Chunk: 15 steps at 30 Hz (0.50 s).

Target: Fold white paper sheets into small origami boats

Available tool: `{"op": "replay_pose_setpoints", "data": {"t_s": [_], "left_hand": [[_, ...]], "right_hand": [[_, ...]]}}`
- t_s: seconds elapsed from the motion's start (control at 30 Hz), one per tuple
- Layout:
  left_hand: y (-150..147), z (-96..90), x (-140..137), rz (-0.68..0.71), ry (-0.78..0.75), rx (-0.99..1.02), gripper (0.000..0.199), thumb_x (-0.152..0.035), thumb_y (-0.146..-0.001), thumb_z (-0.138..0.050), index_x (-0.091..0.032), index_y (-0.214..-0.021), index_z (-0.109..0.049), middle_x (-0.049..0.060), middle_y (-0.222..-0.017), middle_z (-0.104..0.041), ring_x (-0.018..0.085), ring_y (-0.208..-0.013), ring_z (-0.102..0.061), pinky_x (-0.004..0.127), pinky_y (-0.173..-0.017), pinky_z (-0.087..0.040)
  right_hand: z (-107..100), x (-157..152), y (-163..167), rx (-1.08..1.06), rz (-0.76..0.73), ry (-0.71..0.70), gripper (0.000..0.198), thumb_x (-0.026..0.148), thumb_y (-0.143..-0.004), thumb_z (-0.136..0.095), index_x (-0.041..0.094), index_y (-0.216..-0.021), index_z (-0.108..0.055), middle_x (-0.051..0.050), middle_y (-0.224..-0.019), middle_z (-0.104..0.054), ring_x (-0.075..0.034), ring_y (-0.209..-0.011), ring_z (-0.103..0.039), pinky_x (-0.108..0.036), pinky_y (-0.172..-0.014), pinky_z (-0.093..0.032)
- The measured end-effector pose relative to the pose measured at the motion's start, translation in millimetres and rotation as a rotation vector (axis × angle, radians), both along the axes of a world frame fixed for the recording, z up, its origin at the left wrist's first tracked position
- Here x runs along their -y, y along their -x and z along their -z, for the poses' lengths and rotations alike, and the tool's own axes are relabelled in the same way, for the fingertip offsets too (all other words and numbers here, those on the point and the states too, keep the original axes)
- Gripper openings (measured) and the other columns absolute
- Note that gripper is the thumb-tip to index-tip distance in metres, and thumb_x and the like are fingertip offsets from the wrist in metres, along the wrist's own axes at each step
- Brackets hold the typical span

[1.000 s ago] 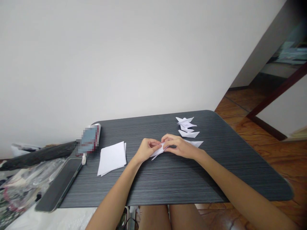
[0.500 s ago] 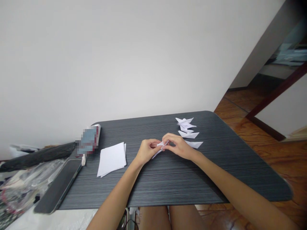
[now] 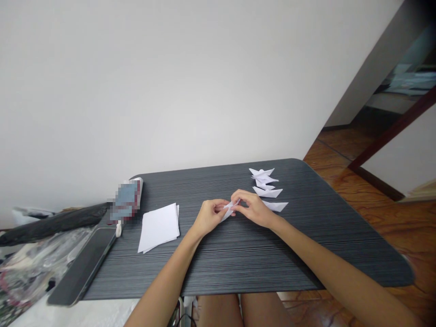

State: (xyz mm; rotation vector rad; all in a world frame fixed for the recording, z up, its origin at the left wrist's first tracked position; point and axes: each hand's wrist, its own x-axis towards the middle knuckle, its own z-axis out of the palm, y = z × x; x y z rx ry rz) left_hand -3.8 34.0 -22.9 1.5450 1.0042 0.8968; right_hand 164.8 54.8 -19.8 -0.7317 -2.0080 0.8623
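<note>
Between my two hands is a small piece of folded white paper [image 3: 227,212], held just above the dark table. My left hand [image 3: 210,217] pinches its left side between thumb and fingers. On the other side, my right hand [image 3: 251,208] grips the upper right part with thumb and fingertips. The fingers cover much of the paper, so its full shape is hidden. Just beyond my right hand lie several folded white paper boats [image 3: 268,192] in a row, the nearest one [image 3: 277,206] partly behind that hand.
A stack of square white paper sheets [image 3: 159,228] lies left of my hands on the dark table [image 3: 238,268]. At the table's left edge are a phone [image 3: 85,263] and a blurred-out packet [image 3: 126,200]. A pale wall [image 3: 204,91] rises behind the table.
The folded paper has turned slightly between my fingers, and its lower part shows broader. Both hands keep nearly the same place and grip.
</note>
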Motion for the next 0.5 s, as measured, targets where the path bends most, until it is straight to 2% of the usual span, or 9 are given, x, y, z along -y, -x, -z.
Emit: {"op": "replay_pose_setpoints", "data": {"t_s": [0.3, 0.43, 0.5], "left_hand": [[0, -3.7, 0, -0.020, -0.019, -0.084, 0.032, -0.032, -0.078, -0.048, -0.008, -0.091, -0.065, 0.009, -0.077, -0.068, 0.017, -0.069, -0.062, 0.023, -0.063, -0.045], [-1, -11.4, 4, 0.002, -0.106, -0.201, 0.034, -0.033, -0.081, -0.042, -0.011, -0.092, -0.065, 0.007, -0.080, -0.068, 0.016, -0.070, -0.061, 0.023, -0.064, -0.045], [-2, -13.5, 7, -0.003, -0.149, -0.254, 0.034, -0.035, -0.080, -0.045, -0.011, -0.094, -0.064, 0.007, -0.082, -0.068, 0.017, -0.072, -0.061, 0.024, -0.065, -0.045]], "right_hand": [[4, -2, 1, -0.059, -0.016, 0.111, 0.006, 0.020, -0.075, -0.054, 0.016, -0.071, -0.050, -0.002, -0.076, -0.053, -0.012, -0.066, -0.053, -0.026, -0.063, -0.043], [6, -2, 1, -0.060, 0.024, 0.124, 0.006, 0.019, -0.075, -0.053, 0.016, -0.071, -0.050, -0.001, -0.074, -0.053, -0.010, -0.061, -0.051, -0.025, -0.061, -0.042], [5, -2, 1, -0.053, 0.038, 0.110, 0.006, 0.018, -0.074, -0.053, 0.016, -0.069, -0.050, -0.001, -0.073, -0.053, -0.011, -0.063, -0.051, -0.025, -0.061, -0.042]]}}
